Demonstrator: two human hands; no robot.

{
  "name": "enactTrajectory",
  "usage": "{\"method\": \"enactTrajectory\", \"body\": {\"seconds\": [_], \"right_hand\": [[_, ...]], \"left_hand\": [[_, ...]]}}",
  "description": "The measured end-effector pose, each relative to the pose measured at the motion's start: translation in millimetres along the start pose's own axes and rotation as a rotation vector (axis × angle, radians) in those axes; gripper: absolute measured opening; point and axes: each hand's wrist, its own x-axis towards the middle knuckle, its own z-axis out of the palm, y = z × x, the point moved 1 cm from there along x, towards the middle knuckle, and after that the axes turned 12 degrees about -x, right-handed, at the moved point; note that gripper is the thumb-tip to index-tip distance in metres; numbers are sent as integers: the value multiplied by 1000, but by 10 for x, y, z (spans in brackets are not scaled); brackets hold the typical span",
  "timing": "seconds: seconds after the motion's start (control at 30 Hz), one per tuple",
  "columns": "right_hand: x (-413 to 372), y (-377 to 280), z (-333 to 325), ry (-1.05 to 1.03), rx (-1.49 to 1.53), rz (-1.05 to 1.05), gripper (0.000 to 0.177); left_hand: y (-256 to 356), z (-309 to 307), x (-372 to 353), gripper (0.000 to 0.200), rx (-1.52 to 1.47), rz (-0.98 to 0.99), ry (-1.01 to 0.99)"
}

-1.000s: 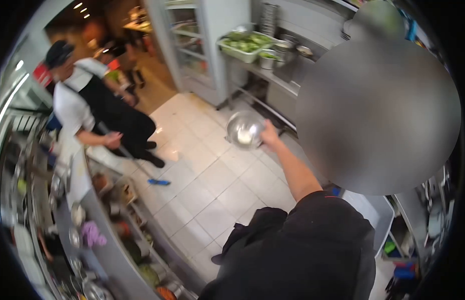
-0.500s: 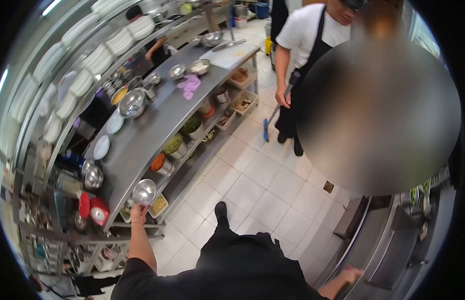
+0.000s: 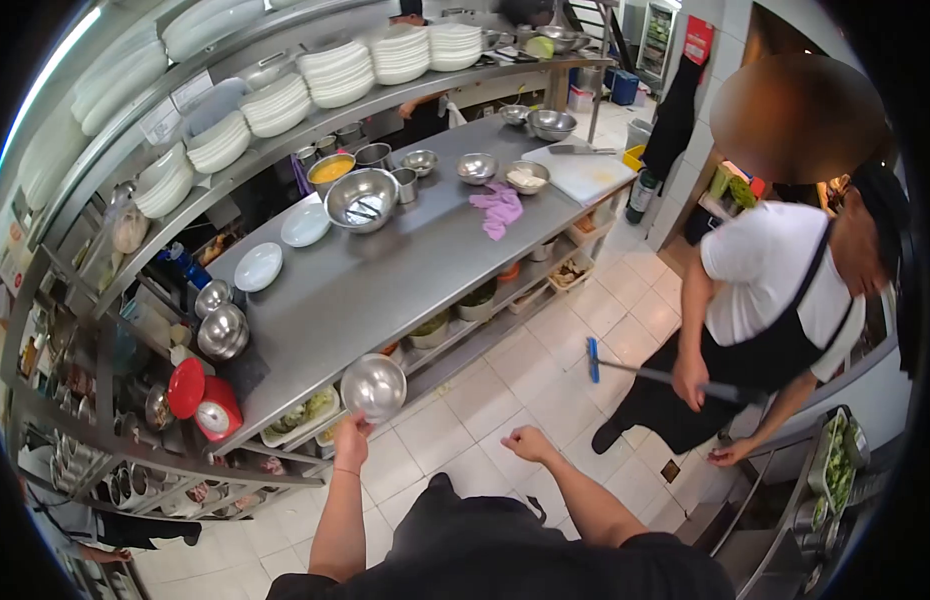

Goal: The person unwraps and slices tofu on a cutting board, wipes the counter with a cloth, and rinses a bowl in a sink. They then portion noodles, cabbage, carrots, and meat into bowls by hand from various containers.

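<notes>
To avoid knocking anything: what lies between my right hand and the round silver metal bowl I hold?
The head view shows no object between your right hand and the bowl, just white floor tiles below.

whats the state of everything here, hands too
left hand, closed on bowl's rim
bowl, held up; contents unclear
right hand, curled, nothing visible in it
cloth, crumpled on the counter
knife, lying on the board
shelf plates, stacked
counter plates, lying flat
brush, head low, held by another person
</notes>
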Motion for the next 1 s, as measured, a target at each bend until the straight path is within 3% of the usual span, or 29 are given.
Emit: {"method": "enactTrajectory", "body": {"seconds": [0.07,0.17,0.2,0.27,0.3,0.37,0.43,0.5,0.57,0.63,0.7,0.77,0.83,0.9,1.0], "right_hand": [[371,-300,-260,45,-10,-45,30],[974,-501,-790,305,92,-98,27],[1209,-459,-991,343,207,-23,24],[1659,-324,-1522,372,512,146,19],[1860,-277,-1866,358,701,236,17],[2345,-2,-2454,523,927,190,17],[2867,247,-3076,619,992,193,17],[3512,566,-3610,681,929,266,21],[4053,762,-4083,625,866,304,23],[4673,871,-4499,556,800,326,25],[5134,1061,-4638,312,793,239,25],[5429,1214,-4708,340,763,151,17],[5604,1311,-4791,307,704,177,16],[5804,1423,-4875,285,737,170,15],[6100,1351,-5156,285,821,58,18]], "left_hand": [[301,115,455,9,0,146,-59],[638,320,956,10,101,199,11],[708,453,1045,10,110,196,-2],[756,648,1112,12,68,58,80],[704,676,1188,18,33,31,-21],[546,887,1208,23,-7,-167,-156],[356,1357,1078,26,148,-339,-197],[126,1866,1058,27,337,-400,-362],[-55,2436,1122,27,401,-374,-327],[-281,3015,1445,28,458,-341,-276],[-455,3554,1966,27,521,-216,-260],[-616,4148,2628,31,469,-46,-203],[-537,4998,3156,35,700,124,-103],[-702,5622,3756,42,601,261,123],[-1081,5686,4612,32,692,402,186]]}}
